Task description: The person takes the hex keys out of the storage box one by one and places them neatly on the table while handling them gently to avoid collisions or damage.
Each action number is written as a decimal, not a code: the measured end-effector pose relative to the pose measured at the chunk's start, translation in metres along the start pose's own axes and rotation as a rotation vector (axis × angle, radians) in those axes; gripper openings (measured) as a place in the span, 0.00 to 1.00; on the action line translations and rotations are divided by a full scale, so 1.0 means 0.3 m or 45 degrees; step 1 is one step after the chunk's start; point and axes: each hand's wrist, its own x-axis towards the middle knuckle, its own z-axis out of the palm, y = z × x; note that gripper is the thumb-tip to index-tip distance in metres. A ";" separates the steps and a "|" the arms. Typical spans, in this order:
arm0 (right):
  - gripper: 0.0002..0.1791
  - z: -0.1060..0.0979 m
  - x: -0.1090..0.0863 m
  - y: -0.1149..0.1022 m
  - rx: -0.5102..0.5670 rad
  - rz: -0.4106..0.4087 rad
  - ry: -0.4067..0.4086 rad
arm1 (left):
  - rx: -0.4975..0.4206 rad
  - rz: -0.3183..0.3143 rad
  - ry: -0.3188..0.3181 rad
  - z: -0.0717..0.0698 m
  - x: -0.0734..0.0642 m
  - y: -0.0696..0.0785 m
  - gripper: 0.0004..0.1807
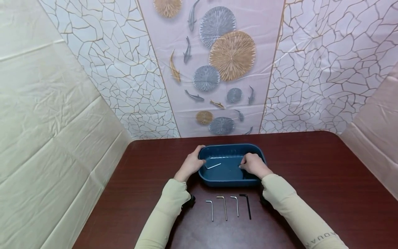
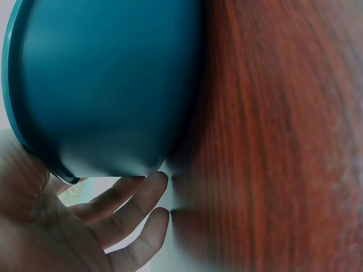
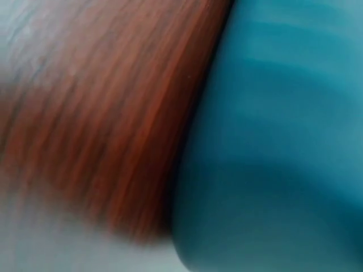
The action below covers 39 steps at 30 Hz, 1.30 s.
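A deep blue oblong tray (image 1: 224, 147) stands on the table. At its left end my left hand (image 1: 190, 163) grips the rim, thumb over the inside; in the left wrist view the fingers (image 2: 129, 218) curl against the outer wall. One silver hex key (image 1: 214, 166) lies in the tray near that thumb. My right hand (image 1: 254, 165) reaches inside over the right end, fingertips pinched low near the floor of the tray. A small dark tip, seemingly of a hex key, pokes out at those fingers; the rest is hidden. The right wrist view shows only the tray's outer wall (image 3: 266, 136), blurred.
Several hex keys lie in a row in front of the tray, among them a silver one (image 1: 212, 210) at the left and a black one (image 1: 247, 206) at the right. The dark red wooden table (image 1: 311, 166) meets patterned cloth walls (image 1: 311, 69) behind.
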 end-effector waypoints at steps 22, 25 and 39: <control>0.20 -0.011 -0.005 0.005 0.020 0.022 -0.074 | 0.015 0.006 0.018 0.009 -0.004 0.006 0.33; 0.19 -0.016 -0.006 0.009 0.008 -0.050 -0.099 | 0.017 0.006 0.019 0.008 -0.004 0.005 0.32; 0.09 -0.016 -0.002 0.013 0.137 -0.157 -0.134 | 0.005 0.019 0.010 0.006 -0.004 0.002 0.32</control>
